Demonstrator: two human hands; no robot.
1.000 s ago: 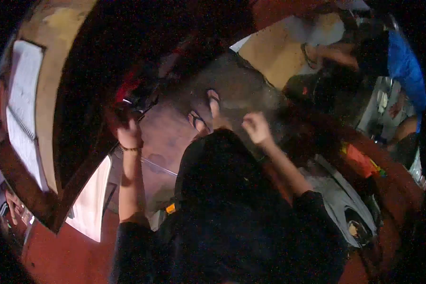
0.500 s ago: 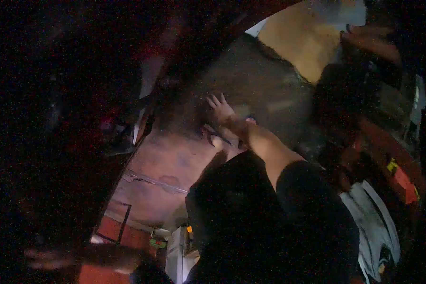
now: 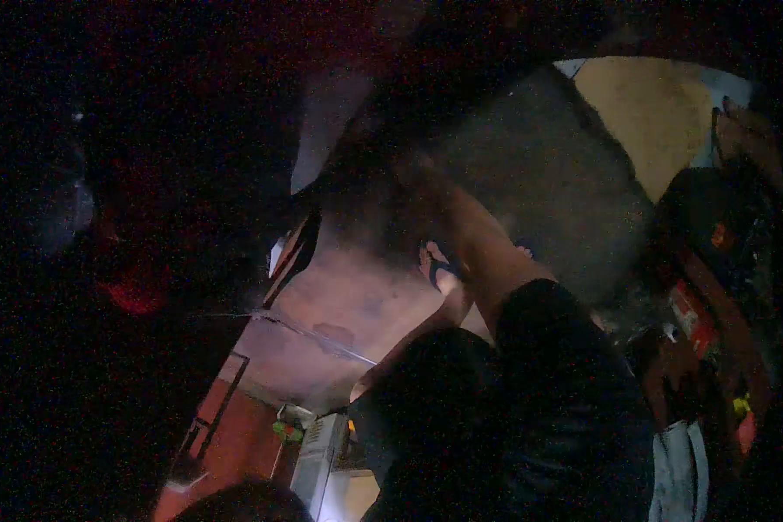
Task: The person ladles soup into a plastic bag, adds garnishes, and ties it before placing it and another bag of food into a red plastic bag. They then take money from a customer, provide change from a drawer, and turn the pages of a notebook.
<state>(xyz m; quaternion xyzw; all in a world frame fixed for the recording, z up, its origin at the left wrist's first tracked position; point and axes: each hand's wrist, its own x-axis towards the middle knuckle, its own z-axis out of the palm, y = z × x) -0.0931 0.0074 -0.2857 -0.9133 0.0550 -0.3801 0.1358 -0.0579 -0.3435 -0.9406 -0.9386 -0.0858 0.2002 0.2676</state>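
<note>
My right arm reaches up from a dark sleeve across the middle of the view. At its far end my right hand (image 3: 411,167) fades into deep shadow, so its fingers and anything in them cannot be made out. Below it, a foot in a dark flip-flop (image 3: 438,268) stands on the pinkish floor (image 3: 348,304). Part of another foot (image 3: 524,250) shows beside my forearm. My left hand is out of sight; only a dark rounded shape (image 3: 244,502) shows at the bottom left.
A dark grey surface (image 3: 557,165) lies beyond my arm, with a tan patch (image 3: 644,113) at the upper right. Pale cloth (image 3: 679,470) is at the lower right. A grey unit (image 3: 317,452) and a green item (image 3: 287,429) are at the bottom. Much of the left is black.
The view has shifted and grown darker. My right hand, spread and visible before, is now lost in shadow. My left hand has left the view at the lower left.
</note>
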